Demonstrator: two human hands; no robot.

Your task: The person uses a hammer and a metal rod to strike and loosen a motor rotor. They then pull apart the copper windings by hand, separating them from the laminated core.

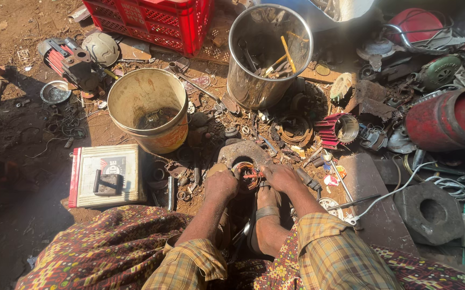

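Note:
A round grey motor stator (242,154) with copper windings (249,175) in its bore stands on the dirt between my feet. My left hand (220,183) is closed on its near left rim and the windings. My right hand (281,177) grips the right side, fingers at the copper wire. My sandalled foot (266,215) rests just below the stator. What the fingers pinch inside is partly hidden.
A yellow plastic bucket (147,110) and a steel drum of tools (267,53) stand ahead. A red crate (149,21) sits behind them, a flat tin box (106,174) at left. Scrap motor parts, a red cylinder (450,119) and a dark ring (431,212) crowd the right.

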